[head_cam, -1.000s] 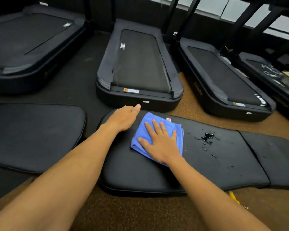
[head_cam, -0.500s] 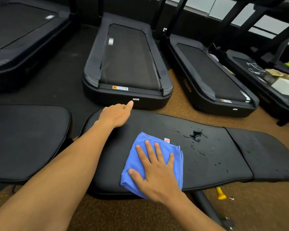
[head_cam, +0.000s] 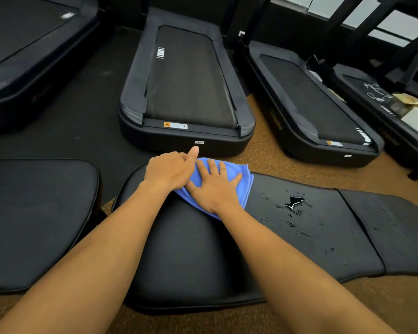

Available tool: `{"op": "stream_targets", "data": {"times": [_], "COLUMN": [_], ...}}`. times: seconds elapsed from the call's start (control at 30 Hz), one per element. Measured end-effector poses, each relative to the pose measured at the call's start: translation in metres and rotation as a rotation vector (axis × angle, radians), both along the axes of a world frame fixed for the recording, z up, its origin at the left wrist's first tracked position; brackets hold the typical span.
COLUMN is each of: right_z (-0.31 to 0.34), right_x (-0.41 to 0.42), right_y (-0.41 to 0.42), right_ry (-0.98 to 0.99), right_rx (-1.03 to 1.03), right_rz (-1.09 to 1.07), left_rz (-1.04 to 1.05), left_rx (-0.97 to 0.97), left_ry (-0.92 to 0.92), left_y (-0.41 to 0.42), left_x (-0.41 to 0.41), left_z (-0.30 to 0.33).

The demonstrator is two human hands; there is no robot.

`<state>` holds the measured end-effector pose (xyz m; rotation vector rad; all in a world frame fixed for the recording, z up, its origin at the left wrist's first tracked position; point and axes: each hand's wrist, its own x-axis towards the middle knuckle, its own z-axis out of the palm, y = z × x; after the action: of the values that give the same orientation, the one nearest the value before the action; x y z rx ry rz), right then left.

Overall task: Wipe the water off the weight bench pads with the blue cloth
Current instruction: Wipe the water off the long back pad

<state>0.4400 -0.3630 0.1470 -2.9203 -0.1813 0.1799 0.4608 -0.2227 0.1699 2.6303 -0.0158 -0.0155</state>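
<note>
A long black bench pad [head_cam: 191, 256] lies across the middle of the view. The folded blue cloth [head_cam: 239, 179] lies at its far edge. My right hand [head_cam: 215, 189] presses flat on the cloth with fingers spread. My left hand [head_cam: 169, 169] rests on the pad's far edge, touching the cloth's left side, thumb out and fingers curled under. A puddle of water [head_cam: 293, 204] and scattered drops sit on the pad to the right of the cloth. A shorter seat pad [head_cam: 391, 232] joins on the right and carries a few drops.
Another black pad [head_cam: 34, 220] lies to the left. Several treadmills stand beyond, the nearest [head_cam: 188, 92] just past the bench, another [head_cam: 309, 104] to its right. Brown floor [head_cam: 275, 162] runs around the bench. Papers and a cord lie at the far right [head_cam: 410, 109].
My right hand has slid the cloth from the pad's near edge back to its far edge, up against my left hand. The left hand stayed on the far edge.
</note>
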Motion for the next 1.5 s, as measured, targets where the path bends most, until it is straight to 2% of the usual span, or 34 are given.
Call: {"op": "stream_targets", "data": {"times": [0.27, 0.67, 0.9, 1.03, 1.17, 1.33, 1.5], "right_z": [-0.001, -0.01, -0.01, -0.007, -0.001, -0.001, -0.002], "right_x": [0.01, -0.138, -0.19, -0.17, -0.111, -0.04, -0.011], "right_y": [0.0, -0.061, -0.078, -0.072, -0.063, -0.051, -0.045], "right_ry": [-0.037, -0.025, -0.005, 0.008, 0.043, 0.033, 0.022], "right_rx": [-0.032, -0.062, -0.049, -0.061, -0.05, -0.04, -0.043], "right_rz": [0.02, 0.081, 0.086, 0.06, 0.015, -0.019, -0.023], "left_rz": [0.004, -0.009, 0.0, -0.001, -0.005, -0.008, -0.017], "left_rx": [0.019, 0.074, 0.12, 0.184, 0.209, 0.191, 0.188], "left_ry": [-0.023, -0.016, -0.035, -0.035, -0.02, -0.026, 0.039], "left_y": [-0.002, -0.005, -0.007, -0.011, -0.014, -0.013, -0.01], "left_x": [-0.003, -0.007, -0.005, -0.002, -0.003, -0.005, -0.002], "left_z": [-0.008, -0.007, -0.013, -0.014, -0.011, -0.011, -0.003]}}
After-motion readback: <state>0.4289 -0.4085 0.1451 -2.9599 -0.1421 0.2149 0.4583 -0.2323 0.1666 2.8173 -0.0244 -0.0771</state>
